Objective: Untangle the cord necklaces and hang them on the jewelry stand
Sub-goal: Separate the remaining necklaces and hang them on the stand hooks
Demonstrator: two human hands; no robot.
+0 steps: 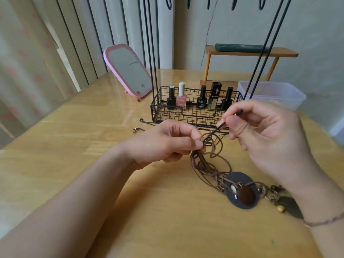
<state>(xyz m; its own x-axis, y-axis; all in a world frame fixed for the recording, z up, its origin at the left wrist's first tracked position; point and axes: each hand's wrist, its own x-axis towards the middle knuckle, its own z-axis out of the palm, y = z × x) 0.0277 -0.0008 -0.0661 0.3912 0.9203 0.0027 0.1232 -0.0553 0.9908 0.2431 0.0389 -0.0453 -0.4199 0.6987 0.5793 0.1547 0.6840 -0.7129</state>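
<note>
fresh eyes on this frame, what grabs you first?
The two hands at centre: the left hand pinches a knot of brown cord necklaces, while the right hand pinches a dark cord end lifted up from it. Below the right hand, a dark disc pendant lies on the wooden table. Behind, the wire basket holds nail polish bottles.

— Soft, even daylight; pale sheen on the table (111,116) near the mirror (128,70). Faint shadows only.

— Strongly bowed at the edges, wide-angle. Slightly soft overall, blurrier toward the right hand (268,138).
</note>
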